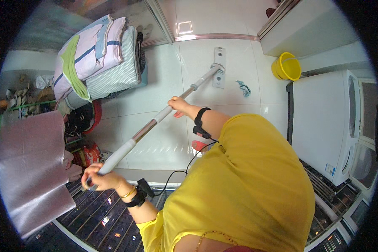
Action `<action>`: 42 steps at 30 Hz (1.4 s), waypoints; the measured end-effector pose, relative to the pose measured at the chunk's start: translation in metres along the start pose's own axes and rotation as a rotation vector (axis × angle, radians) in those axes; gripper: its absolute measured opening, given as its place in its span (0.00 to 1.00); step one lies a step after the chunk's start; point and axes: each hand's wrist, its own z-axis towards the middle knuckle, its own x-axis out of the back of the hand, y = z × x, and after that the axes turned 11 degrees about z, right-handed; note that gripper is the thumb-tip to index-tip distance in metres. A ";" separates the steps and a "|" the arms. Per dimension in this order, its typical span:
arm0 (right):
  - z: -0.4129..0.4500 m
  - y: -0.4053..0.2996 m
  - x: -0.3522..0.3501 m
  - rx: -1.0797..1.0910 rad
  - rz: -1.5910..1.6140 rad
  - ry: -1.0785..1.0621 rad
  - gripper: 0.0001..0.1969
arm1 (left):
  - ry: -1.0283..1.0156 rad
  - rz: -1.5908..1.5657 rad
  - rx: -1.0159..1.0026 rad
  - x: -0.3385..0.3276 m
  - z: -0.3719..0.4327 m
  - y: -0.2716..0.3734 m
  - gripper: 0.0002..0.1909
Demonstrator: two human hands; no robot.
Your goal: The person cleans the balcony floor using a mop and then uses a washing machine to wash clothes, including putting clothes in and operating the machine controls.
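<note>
A flat mop's long handle (145, 129) slants from lower left to upper right, with grey and bare metal sections. My left hand (102, 179) is closed around its grey grip near the end. Farther along, my right hand (179, 105) holds the pole at a grey section. The flat mop head (219, 67), a pale plate with dark round spots, lies on the white tiled floor (157, 94). No pad can be made out on its upper side. Just right of the head, a small light-blue crumpled thing (244, 88), perhaps a cloth or strap, lies on the tiles.
Folded bedding (91, 53) is piled at upper left, above a shelf with assorted items. A silvery sheet (31, 170) hangs at left. A yellow bucket (286, 66) and a white front-loading appliance (321, 123) stand at right. Metal bars run below; a sliding-door track crosses the top.
</note>
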 end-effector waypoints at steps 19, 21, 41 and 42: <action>-0.082 0.026 -0.087 -0.131 -0.146 -0.443 0.24 | -0.300 0.448 -0.845 0.113 0.070 0.131 0.11; -0.079 0.018 -0.075 -0.122 -0.119 -0.469 0.25 | -0.255 0.296 -0.712 0.070 0.061 0.147 0.13; -0.112 -0.184 0.259 0.153 0.044 -0.376 0.30 | -0.194 0.131 -0.284 -0.266 0.001 0.236 0.21; -0.127 -0.194 0.273 0.171 0.041 -0.332 0.28 | -0.199 0.128 -0.285 -0.277 0.000 0.235 0.20</action>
